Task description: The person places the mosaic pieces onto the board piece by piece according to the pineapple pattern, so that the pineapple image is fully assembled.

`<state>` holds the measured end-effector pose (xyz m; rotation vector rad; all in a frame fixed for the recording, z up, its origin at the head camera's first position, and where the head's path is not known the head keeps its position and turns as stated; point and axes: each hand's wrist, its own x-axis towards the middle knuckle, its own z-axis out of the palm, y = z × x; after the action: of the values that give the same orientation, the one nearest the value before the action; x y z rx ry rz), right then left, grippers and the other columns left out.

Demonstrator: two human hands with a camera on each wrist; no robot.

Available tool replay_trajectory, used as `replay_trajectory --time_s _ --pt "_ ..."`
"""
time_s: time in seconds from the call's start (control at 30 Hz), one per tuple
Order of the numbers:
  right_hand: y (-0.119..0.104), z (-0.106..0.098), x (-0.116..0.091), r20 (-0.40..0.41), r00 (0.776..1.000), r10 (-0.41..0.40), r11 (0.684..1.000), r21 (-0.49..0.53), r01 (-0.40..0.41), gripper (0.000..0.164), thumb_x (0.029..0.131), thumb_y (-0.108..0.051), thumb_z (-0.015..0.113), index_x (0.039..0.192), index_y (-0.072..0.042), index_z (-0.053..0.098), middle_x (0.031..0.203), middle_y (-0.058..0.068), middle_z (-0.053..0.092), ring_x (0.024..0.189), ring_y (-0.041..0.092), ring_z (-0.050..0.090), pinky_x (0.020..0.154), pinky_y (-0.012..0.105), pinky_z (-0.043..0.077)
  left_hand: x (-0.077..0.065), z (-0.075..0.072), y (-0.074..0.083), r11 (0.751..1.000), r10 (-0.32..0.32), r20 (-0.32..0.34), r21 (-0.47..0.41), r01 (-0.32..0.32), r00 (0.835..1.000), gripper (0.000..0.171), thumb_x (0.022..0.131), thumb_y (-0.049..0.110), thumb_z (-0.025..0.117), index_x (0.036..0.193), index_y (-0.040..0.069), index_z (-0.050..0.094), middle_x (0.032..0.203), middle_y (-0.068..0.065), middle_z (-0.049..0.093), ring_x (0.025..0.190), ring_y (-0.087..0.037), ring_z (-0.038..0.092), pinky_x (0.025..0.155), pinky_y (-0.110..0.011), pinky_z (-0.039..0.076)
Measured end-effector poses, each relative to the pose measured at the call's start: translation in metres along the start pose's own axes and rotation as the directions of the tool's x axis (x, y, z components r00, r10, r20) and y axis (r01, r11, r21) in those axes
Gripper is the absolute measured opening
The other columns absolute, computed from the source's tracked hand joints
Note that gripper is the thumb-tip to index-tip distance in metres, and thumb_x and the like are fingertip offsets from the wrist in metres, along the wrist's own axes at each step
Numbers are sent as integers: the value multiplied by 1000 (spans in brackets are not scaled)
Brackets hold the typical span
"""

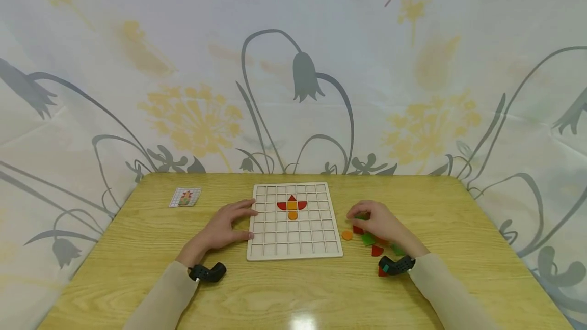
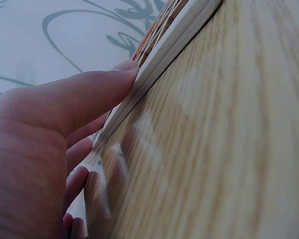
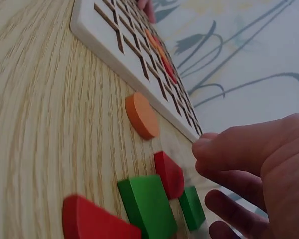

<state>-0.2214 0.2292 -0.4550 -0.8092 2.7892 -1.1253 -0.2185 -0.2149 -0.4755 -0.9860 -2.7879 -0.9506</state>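
Observation:
A pale wooden grid board (image 1: 275, 243) lies mid-table. On its upper half sit a red triangle (image 1: 292, 198), an orange square (image 1: 292, 206), an orange disc (image 1: 292, 215) and a curved red piece on each side of the square. My left hand (image 1: 222, 225) rests against the board's left edge, thumb and fingers spread and touching it. To the right of the board, my right hand (image 1: 378, 220) hovers over loose red and green pieces, fingers loosely bent. No piece shows between thumb and fingers in the right wrist view. A green block (image 3: 147, 206) and a red piece (image 3: 169, 175) lie below it.
A loose orange disc (image 1: 347, 235) lies close to the board's right edge. More pieces, one of them red (image 1: 377, 251), are scattered under the right forearm. A small picture card (image 1: 185, 197) lies at the back left. Flower-patterned cloth (image 1: 275, 116) hangs behind the wooden table.

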Motion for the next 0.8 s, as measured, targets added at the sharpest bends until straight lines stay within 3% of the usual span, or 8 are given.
replay_trajectory --time_s 0.17,0.37,0.8 --pt "6 -9 -8 88 994 -57 998 -33 61 14 91 -10 73 104 -13 77 118 8 66 113 37 58 94 56 47 0 -1 0 1000 -5 -2 -5 5 1000 53 85 34 78 132 11 66 153 -11 44 140 -39 37 111 -64 26" --pt "9 -13 -9 152 984 -90 995 -37 96 18 90 -12 74 109 -10 75 123 13 62 113 40 55 90 51 49 -2 0 -1 1000 21 -27 7 -21 999 52 87 34 77 132 11 66 152 -14 45 139 -41 38 108 -67 26" --pt "9 -9 -2 95 994 -50 992 -113 61 21 85 -8 78 105 -15 76 109 -1 68 104 27 60 91 49 49 -1 0 1 1000 14 -17 7 -14 1000 53 87 35 77 133 11 65 153 -13 44 140 -41 36 109 -66 26"
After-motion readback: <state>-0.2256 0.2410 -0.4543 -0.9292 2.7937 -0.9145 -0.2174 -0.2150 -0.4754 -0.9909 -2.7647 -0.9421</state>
